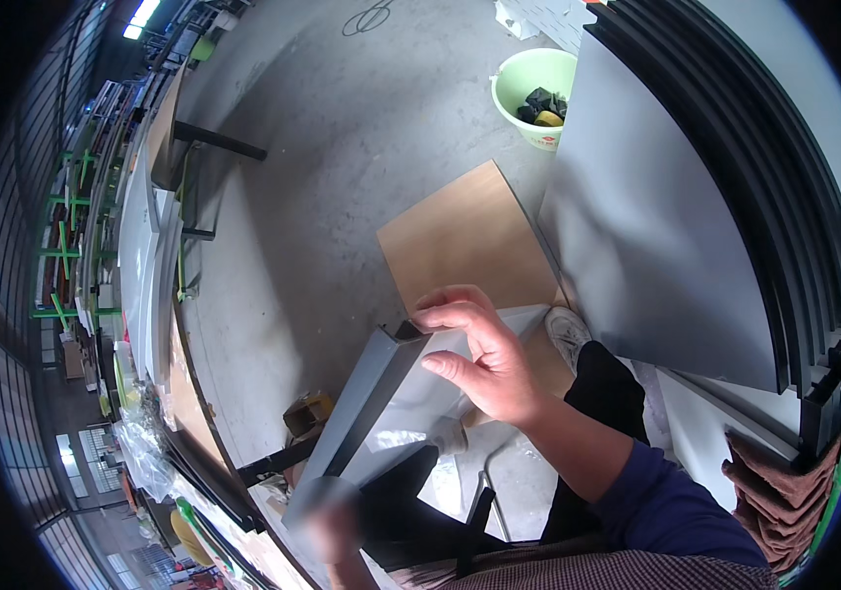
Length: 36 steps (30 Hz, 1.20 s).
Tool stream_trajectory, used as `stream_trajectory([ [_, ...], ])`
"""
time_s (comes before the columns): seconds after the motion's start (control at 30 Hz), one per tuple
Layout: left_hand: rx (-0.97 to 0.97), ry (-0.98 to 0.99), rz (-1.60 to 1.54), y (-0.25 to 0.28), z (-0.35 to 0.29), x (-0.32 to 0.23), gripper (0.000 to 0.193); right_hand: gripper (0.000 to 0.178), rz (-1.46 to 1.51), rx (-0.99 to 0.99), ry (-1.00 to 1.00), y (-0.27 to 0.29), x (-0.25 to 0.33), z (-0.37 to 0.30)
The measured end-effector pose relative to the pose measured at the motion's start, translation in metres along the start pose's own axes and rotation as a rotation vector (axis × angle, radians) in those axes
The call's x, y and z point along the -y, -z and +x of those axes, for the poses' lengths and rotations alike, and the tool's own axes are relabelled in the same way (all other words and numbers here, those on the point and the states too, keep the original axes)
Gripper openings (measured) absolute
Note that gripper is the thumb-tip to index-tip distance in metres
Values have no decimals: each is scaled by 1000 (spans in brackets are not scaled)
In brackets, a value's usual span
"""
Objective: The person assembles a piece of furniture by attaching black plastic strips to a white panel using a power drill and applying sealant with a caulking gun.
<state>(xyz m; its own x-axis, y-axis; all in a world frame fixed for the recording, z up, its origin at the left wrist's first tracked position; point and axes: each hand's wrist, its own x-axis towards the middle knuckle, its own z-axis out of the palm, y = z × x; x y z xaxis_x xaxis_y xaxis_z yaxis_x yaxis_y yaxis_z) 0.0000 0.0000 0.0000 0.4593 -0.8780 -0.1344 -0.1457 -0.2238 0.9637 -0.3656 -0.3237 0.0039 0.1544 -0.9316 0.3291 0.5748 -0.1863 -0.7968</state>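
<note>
Dark grey edge profile [365, 401] slants lengthwise between the hands, its far end right at the right hand [489, 364], fingers curled and thumb spread wide, its near end by the left hand [330, 526], too blurred to tell whether it grips!

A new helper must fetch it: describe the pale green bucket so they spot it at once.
Find the big row of grey, black-edged panels on the right. Near its upper left edge, on the concrete floor beyond the tan board, stands a round, open bucket. Its pale green colour and the black and yellow items inside set it apart from panels and board.
</note>
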Motion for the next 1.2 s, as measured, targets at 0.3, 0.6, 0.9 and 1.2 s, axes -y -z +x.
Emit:
stream_trajectory([
  [0.3, -107, -45, -614, -75, 26, -9, 48, 25, 137, -171, -53, -5, -19, 8],
  [0.6, -535, -118, -363, -94, 10, -7, 29, 28, -104, -326, -82, -14, -23, 7],
  [0.9, -460, -224, -580, -90, 4, -24, 66, 36, -156, -289, -140, -17, -22, 25],
  [1.2, -390, -332, -441, -88, -9, -24, 61, 43, -218, -277, -172, -15, -12, 19],
])
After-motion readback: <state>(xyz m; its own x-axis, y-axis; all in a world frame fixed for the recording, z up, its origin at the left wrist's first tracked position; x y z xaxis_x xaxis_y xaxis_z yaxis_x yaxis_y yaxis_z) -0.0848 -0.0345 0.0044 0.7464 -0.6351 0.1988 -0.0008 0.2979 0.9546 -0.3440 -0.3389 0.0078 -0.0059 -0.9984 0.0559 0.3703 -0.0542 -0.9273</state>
